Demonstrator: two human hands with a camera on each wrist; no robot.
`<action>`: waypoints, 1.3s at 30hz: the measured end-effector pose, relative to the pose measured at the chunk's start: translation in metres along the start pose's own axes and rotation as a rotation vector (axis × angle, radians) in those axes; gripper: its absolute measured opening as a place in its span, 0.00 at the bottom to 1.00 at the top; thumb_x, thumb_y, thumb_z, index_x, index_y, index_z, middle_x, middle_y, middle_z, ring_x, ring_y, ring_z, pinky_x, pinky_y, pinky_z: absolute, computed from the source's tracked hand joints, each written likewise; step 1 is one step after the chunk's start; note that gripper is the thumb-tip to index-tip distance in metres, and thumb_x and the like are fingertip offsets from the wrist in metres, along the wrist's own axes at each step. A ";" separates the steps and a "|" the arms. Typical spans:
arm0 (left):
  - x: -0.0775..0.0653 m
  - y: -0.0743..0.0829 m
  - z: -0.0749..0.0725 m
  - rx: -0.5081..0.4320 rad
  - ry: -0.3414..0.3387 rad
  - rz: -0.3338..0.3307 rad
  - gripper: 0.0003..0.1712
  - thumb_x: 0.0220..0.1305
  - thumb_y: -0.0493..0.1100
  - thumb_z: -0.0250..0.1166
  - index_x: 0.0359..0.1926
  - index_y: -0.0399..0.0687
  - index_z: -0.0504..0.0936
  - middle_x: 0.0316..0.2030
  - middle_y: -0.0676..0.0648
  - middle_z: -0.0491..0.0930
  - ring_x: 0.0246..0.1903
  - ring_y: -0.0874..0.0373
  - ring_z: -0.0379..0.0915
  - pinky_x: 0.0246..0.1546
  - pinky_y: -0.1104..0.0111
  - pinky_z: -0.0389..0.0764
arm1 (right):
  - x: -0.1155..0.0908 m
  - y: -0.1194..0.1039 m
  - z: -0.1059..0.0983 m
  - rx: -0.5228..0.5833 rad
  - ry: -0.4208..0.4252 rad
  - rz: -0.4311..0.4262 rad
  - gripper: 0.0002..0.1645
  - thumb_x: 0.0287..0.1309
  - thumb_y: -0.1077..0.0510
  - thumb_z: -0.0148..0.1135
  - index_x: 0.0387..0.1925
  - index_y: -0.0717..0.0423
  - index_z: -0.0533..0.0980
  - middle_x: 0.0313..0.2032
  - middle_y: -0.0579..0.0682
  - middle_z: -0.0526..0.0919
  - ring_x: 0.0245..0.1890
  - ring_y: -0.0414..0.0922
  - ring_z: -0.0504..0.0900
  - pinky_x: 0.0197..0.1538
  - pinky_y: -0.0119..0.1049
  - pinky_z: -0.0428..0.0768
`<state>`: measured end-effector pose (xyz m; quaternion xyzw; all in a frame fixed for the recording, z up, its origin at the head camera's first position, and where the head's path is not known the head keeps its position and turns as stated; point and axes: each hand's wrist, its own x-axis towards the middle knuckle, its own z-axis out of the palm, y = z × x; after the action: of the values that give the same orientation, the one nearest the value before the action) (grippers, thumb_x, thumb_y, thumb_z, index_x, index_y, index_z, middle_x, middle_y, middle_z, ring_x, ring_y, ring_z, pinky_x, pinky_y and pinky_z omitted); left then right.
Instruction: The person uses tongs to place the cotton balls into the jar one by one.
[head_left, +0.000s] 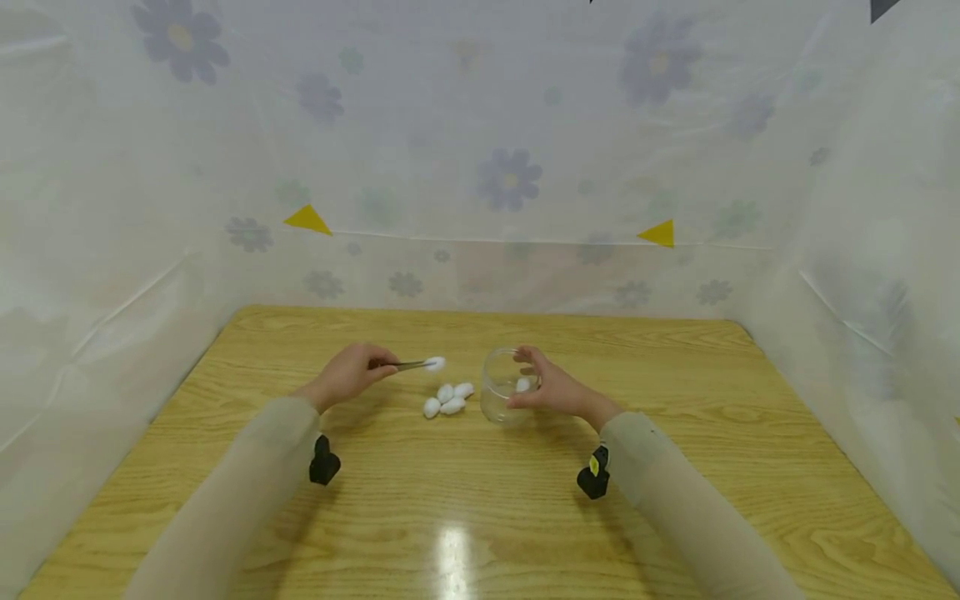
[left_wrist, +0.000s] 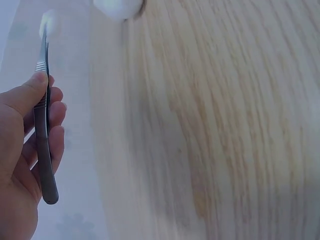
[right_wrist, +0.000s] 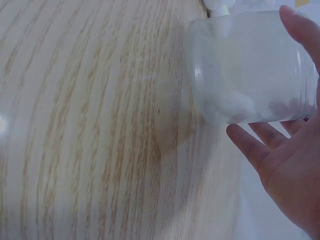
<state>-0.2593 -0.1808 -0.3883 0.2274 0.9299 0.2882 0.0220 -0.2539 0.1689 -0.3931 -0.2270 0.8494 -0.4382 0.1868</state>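
My left hand [head_left: 348, 377] pinches a pair of metal tweezers [left_wrist: 44, 155] between thumb and fingers. At their tips is a white cotton ball [head_left: 435, 363], raised above the table left of the jar. On the right, my right hand [head_left: 557, 390] grips a clear glass jar [head_left: 494, 403], thumb on one side and fingers on the other. One white cotton ball [head_left: 522, 384] shows through the glass, low inside the jar in the right wrist view. Between the tweezers and the jar, several more cotton balls [head_left: 453, 406] lie in a cluster on the table.
The wood-grain table [head_left: 450, 483] is enclosed at the back and both sides by pale flowered sheeting [head_left: 420, 150]. Two yellow triangles [head_left: 307, 220] mark the back sheet. A small black device [head_left: 324, 461] sits at each wrist.
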 end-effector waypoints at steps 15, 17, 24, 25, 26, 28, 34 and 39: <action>0.009 0.012 -0.006 -0.025 0.008 0.034 0.12 0.66 0.42 0.59 0.45 0.41 0.82 0.38 0.39 0.82 0.33 0.49 0.77 0.32 0.63 0.74 | 0.002 0.003 0.000 -0.019 -0.004 -0.001 0.58 0.54 0.46 0.66 0.72 0.58 0.39 0.71 0.61 0.48 0.69 0.62 0.53 0.64 0.58 0.61; 0.010 0.015 -0.007 -0.021 0.011 0.042 0.12 0.66 0.42 0.59 0.45 0.41 0.82 0.38 0.39 0.82 0.34 0.49 0.77 0.33 0.63 0.75 | 0.002 0.002 0.000 -0.015 0.000 0.002 0.58 0.55 0.48 0.66 0.72 0.57 0.40 0.71 0.61 0.48 0.69 0.61 0.53 0.64 0.58 0.61; 0.015 0.027 -0.009 -0.003 -0.002 0.047 0.12 0.65 0.43 0.59 0.45 0.43 0.83 0.38 0.42 0.83 0.34 0.56 0.78 0.36 0.61 0.77 | 0.002 0.002 0.001 -0.013 0.007 -0.003 0.55 0.55 0.51 0.66 0.72 0.58 0.41 0.70 0.62 0.49 0.69 0.62 0.54 0.64 0.58 0.62; 0.015 0.029 -0.010 -0.004 -0.010 0.041 0.12 0.66 0.43 0.59 0.46 0.43 0.82 0.39 0.42 0.83 0.35 0.55 0.78 0.37 0.61 0.77 | 0.003 0.003 0.001 -0.011 0.007 -0.004 0.55 0.55 0.52 0.66 0.72 0.58 0.41 0.70 0.62 0.49 0.69 0.62 0.54 0.64 0.58 0.62; 0.015 0.031 -0.009 -0.003 -0.018 0.035 0.12 0.66 0.43 0.58 0.46 0.43 0.82 0.40 0.42 0.83 0.36 0.55 0.78 0.38 0.61 0.77 | 0.003 0.003 0.001 -0.008 0.007 -0.004 0.55 0.55 0.52 0.66 0.72 0.58 0.41 0.70 0.62 0.49 0.69 0.62 0.54 0.64 0.58 0.62; 0.017 0.035 -0.009 -0.003 -0.028 0.025 0.13 0.66 0.44 0.58 0.46 0.44 0.82 0.40 0.42 0.83 0.37 0.55 0.78 0.39 0.60 0.77 | 0.003 0.005 0.001 -0.003 0.007 -0.005 0.56 0.55 0.52 0.67 0.72 0.58 0.41 0.70 0.62 0.50 0.68 0.62 0.54 0.63 0.58 0.62; 0.022 0.043 -0.008 -0.012 -0.027 0.040 0.13 0.66 0.44 0.58 0.46 0.45 0.82 0.40 0.46 0.83 0.38 0.54 0.78 0.41 0.59 0.77 | 0.003 0.004 0.001 0.004 0.005 -0.003 0.56 0.54 0.50 0.67 0.72 0.57 0.41 0.71 0.61 0.49 0.69 0.62 0.54 0.63 0.58 0.63; 0.027 0.047 -0.006 -0.020 -0.026 0.068 0.12 0.66 0.44 0.59 0.45 0.45 0.83 0.40 0.45 0.83 0.38 0.55 0.78 0.40 0.61 0.78 | 0.004 0.006 0.000 0.002 0.007 0.004 0.56 0.54 0.50 0.67 0.72 0.56 0.42 0.71 0.61 0.49 0.69 0.62 0.54 0.63 0.58 0.63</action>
<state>-0.2647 -0.1376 -0.3554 0.2625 0.9183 0.2951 0.0264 -0.2581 0.1697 -0.3987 -0.2236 0.8501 -0.4394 0.1852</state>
